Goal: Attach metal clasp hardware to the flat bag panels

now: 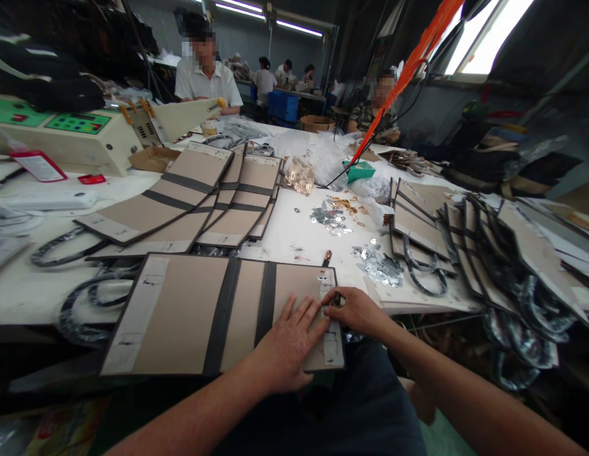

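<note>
A flat beige panel (180,310) with dark edges and two dark bands lies at the table's front edge, a pale strip at each end. My left hand (294,345) rests flat on its right part, fingers spread towards the right strip. My right hand (354,310) is at the panel's right edge, thumb and fingers pinched together over the strip; whatever they hold is too small to make out. Small metal pieces show on the strip above my fingertips. Behind the panel lie silver metal plates (382,266), more silver plates (329,217) and gold-coloured pieces (346,205).
Overlapping panels (180,190) are stacked at the back left, others (418,221) with wrapped handles at the right. A machine (76,136) stands at the far left. An orange-wrapped cord (394,88) hangs over the table. People sit across it.
</note>
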`<control>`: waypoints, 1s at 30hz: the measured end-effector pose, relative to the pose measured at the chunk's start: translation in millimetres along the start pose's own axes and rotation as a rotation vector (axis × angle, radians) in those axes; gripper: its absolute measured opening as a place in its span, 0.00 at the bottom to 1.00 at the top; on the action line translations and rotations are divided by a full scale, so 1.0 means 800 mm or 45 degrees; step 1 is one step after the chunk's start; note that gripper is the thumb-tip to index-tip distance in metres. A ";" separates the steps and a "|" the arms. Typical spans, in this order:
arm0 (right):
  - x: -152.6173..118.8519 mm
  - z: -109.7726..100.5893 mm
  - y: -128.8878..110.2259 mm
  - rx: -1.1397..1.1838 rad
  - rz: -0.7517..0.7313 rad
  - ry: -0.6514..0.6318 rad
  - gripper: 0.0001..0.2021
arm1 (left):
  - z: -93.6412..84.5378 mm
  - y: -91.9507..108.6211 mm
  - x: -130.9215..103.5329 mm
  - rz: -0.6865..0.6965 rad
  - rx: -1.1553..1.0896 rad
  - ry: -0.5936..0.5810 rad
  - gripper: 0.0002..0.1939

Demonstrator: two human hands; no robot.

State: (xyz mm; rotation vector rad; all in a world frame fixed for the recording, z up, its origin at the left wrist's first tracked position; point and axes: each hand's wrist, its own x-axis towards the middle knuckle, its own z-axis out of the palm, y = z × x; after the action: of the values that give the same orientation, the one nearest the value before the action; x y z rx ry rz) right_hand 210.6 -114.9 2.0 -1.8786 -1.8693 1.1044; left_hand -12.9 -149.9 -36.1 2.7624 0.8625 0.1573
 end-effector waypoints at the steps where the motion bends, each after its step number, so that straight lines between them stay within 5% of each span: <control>1: 0.000 0.000 -0.001 -0.040 -0.006 0.025 0.06 | 0.000 0.000 0.000 -0.003 0.000 -0.002 0.60; 10: -0.008 -0.013 0.002 0.195 -0.038 0.128 0.09 | -0.009 0.002 0.003 -0.015 0.004 -0.025 0.55; 13: -0.016 -0.026 -0.003 0.507 -0.008 0.283 0.16 | -0.012 0.003 0.003 -0.018 0.000 -0.039 0.54; 20: -0.012 -0.020 -0.034 1.561 -0.379 0.568 0.23 | -0.016 0.000 0.006 -0.023 -0.041 -0.070 0.54; 30: 0.027 0.001 -0.016 1.992 -0.354 0.674 0.23 | -0.007 -0.005 0.007 -0.017 -0.066 -0.024 0.56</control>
State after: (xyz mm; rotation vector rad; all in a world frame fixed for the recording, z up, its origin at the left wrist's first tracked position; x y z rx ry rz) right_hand 198.4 -93.2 3.2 -0.7688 -0.4733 1.1722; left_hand -11.3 -142.0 -31.7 2.7051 0.8592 0.1487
